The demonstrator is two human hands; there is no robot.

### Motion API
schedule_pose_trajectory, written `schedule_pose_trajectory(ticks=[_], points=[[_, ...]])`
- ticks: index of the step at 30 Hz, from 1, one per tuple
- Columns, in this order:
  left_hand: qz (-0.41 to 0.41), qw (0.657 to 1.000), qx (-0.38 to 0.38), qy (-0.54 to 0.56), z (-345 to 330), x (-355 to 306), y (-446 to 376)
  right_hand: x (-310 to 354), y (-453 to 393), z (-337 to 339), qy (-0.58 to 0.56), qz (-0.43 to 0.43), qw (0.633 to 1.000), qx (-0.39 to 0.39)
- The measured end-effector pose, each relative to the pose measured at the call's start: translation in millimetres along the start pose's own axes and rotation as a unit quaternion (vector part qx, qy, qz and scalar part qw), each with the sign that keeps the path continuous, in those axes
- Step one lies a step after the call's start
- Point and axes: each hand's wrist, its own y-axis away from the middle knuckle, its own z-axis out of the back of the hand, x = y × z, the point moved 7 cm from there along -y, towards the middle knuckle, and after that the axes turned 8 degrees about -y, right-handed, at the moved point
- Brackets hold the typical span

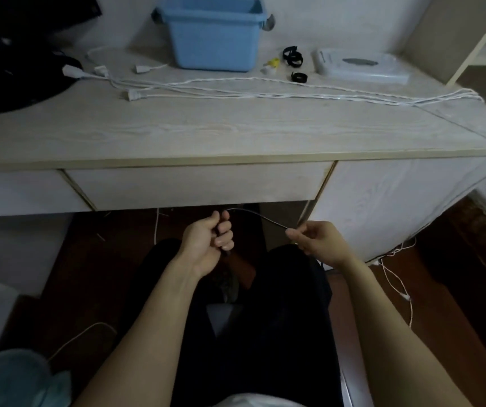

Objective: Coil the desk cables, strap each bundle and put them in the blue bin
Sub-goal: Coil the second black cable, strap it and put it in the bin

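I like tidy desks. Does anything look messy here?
Yes. The white cables sprawl uncoiled across the desk, and some spill over its right edge to the floor.

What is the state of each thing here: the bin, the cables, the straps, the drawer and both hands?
blue bin: upright, open, contents hidden
white cables: uncoiled, stretched across the desk
black straps: loose, unused
drawer: closed
dark cable: held below the desk
left hand: fist around the dark cable
right hand: pinching the dark cable
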Motion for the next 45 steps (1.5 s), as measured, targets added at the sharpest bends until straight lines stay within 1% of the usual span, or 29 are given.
schedule_pose_trajectory(ticks=[4,6,9,11,13,15,18,19,21,23,25,28,30,33,35,37,39,40,42,45], points=[[-0.034,0.996,-0.030,0.074,27,4,15,-10,21,-16,0.001,0.024,0.999,-0.037],[-0.049,0.990,-0.039,0.127,37,4,21,-13,26,-22,0.002,0.029,0.998,-0.053],[-0.069,0.975,-0.049,0.206,48,2,30,-28,35,-35,0.018,0.003,0.999,-0.038],[-0.079,0.969,-0.061,0.228,54,-1,37,-39,46,-43,-0.014,-0.009,0.999,-0.028],[-0.080,0.968,-0.077,0.227,58,-2,41,-47,58,-44,-0.057,-0.013,0.998,-0.034],[-0.073,0.974,-0.074,0.203,57,-1,42,-50,68,-42,-0.059,-0.006,0.997,-0.052],[-0.049,0.984,-0.018,0.171,46,6,44,-40,80,-41,-0.006,0.027,0.996,-0.083],[-0.045,0.985,0.002,0.165,41,8,45,-33,82,-45,0.017,0.033,0.996,-0.078],[-0.056,0.987,0.029,0.149,34,8,47,-16,82,-59,0.083,0.045,0.995,-0.026],[-0.086,0.989,0.038,0.112,25,4,48,6,85,-78,0.152,0.070,0.985,0.046],[-0.118,0.991,0.033,0.047,18,2,51,25,91,-96,0.197,0.091,0.971,0.098],[-0.146,0.984,0.015,-0.099,14,8,55,47,104,-110,0.215,0.113,0.960,0.136],[-0.151,0.961,0.016,-0.232,14,12,57,59,107,-109,0.215,0.138,0.956,0.144],[-0.121,0.909,0.059,-0.394,11,18,58,69,104,-99,0.203,0.187,0.953,0.127],[-0.100,0.882,0.102,-0.449,6,16,62,71,99,-88,0.169,0.199,0.962,0.075],[-0.079,0.876,0.129,-0.457,2,12,66,70,96,-76,0.117,0.191,0.975,0.005],[-0.050,0.881,0.148,-0.446,-4,11,71,67,95,-70,0.067,0.193,0.978,-0.042],[-0.038,0.879,0.163,-0.445,-7,14,74,67,95,-71,0.048,0.203,0.977,-0.051],[-0.037,0.864,0.189,-0.465,-12,22,76,66,95,-73,0.012,0.224,0.973,-0.047],[-0.034,0.846,0.204,-0.492,-13,29,76,59,91,-75,-0.008,0.218,0.975,-0.029]])
